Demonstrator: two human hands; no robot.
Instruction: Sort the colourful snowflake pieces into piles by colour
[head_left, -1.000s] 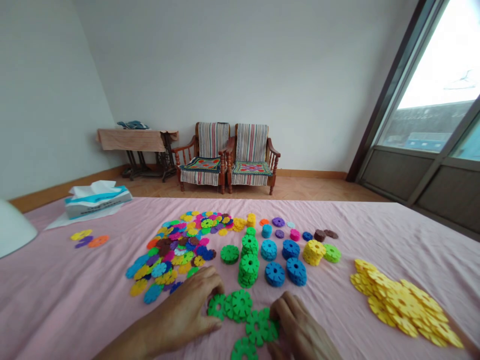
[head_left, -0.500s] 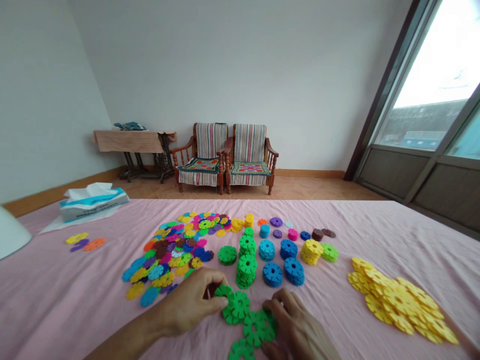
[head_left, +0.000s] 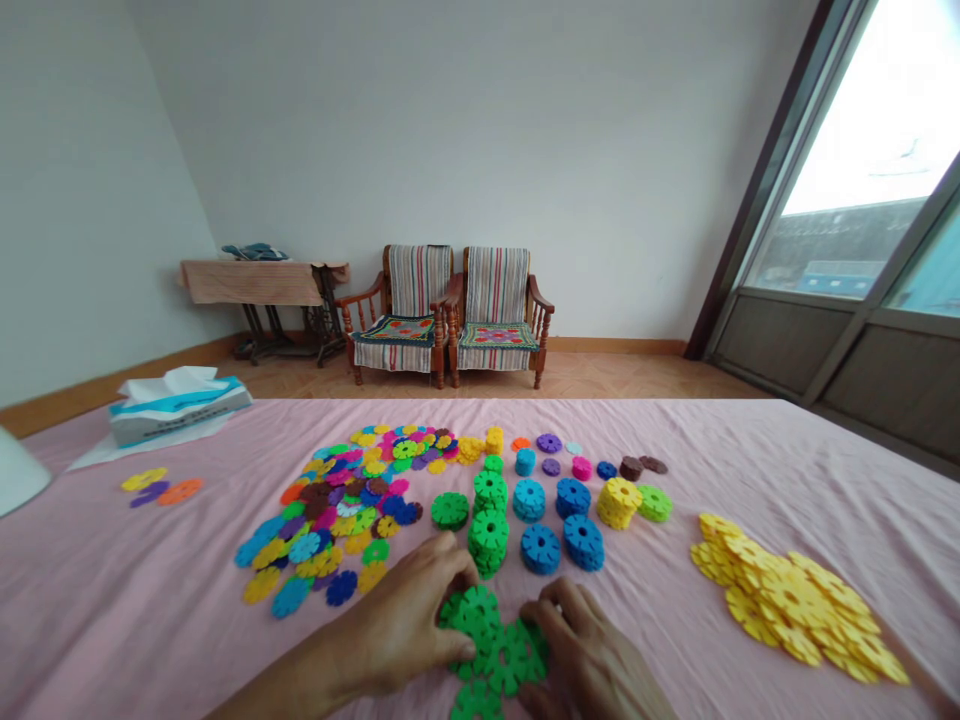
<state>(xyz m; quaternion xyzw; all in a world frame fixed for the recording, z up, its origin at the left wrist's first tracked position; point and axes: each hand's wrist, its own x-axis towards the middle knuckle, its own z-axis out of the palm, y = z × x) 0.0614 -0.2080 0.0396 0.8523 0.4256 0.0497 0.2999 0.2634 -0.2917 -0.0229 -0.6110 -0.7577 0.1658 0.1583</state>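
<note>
In front of me on the pink cloth lies a group of green notched discs (head_left: 477, 622), overlapping each other. My left hand (head_left: 409, 625) is closed on the upper left discs of this group, thumb in front and fingers behind. My right hand (head_left: 589, 640) curls over the right-hand discs (head_left: 519, 655), its fingertips on their edge. One more green disc (head_left: 478, 700) lies at the bottom edge, partly cut off. Just beyond my hands stand green disc stacks (head_left: 488, 540) and blue disc stacks (head_left: 540, 548).
A mixed pile of coloured discs (head_left: 337, 510) spreads to the left. A heap of yellow discs (head_left: 799, 600) lies at the right. Smaller stacks, including a yellow stack (head_left: 619, 502), stand in rows in the middle. A tissue box (head_left: 180, 410) sits at the far left.
My left hand has moved slightly right and its discs now sit closer against those under my right hand. My right hand has barely moved.
</note>
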